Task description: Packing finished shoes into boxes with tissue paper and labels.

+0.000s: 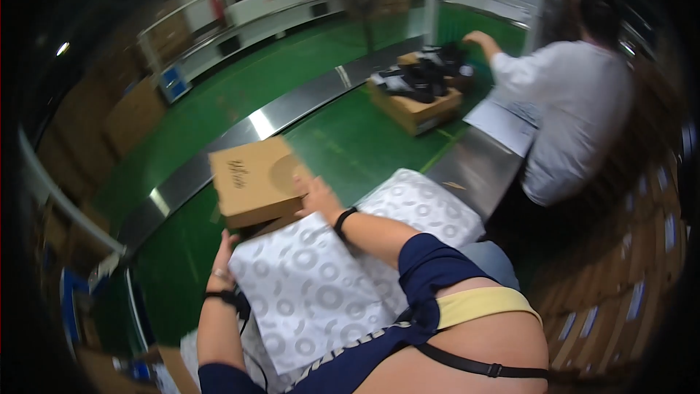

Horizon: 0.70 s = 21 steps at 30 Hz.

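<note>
A flat brown cardboard box (250,179) lies on the green conveyor belt (343,142) in front of me. My right hand (312,193) grips its near right edge. My left hand (222,252) presses against the left edge of a stack of white tissue paper (313,292) printed with grey rings, just below the box. A second sheet pile of the same paper (426,208) lies to the right. Both wrists wear dark bands.
Further up the belt stands an open cardboard box (417,106) filled with black items. A person in a white shirt (576,109) reaches into it. White paper sheets (503,120) lie on the metal side table. Stacked cartons line the right side and far shelves.
</note>
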Each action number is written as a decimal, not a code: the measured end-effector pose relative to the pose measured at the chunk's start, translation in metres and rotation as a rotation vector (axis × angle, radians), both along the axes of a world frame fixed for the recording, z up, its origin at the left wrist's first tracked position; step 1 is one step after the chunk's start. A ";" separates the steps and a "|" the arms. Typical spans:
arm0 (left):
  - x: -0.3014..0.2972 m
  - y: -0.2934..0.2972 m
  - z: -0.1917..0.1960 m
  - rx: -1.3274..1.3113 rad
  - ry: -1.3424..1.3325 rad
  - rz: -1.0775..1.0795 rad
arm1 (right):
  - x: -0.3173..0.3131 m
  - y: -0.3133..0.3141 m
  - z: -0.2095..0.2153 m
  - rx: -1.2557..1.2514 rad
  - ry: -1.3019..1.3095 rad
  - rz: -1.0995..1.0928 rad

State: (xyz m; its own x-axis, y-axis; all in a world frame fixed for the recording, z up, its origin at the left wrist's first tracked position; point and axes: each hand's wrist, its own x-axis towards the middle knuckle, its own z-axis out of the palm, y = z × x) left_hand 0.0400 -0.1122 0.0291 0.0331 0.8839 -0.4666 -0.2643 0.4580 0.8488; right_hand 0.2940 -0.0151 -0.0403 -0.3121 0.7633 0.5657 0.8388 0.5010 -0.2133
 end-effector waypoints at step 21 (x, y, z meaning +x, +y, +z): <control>0.076 -0.148 0.098 1.051 1.572 -0.280 | 0.009 -0.176 0.092 -0.374 -0.383 0.648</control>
State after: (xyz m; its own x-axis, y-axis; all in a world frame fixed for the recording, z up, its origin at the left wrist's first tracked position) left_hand 0.1165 -0.2601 0.1268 0.3460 0.8344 0.4291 0.8880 -0.4389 0.1374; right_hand 0.3032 -0.1913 0.0519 -0.8722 0.4831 0.0768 0.4577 0.8613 -0.2205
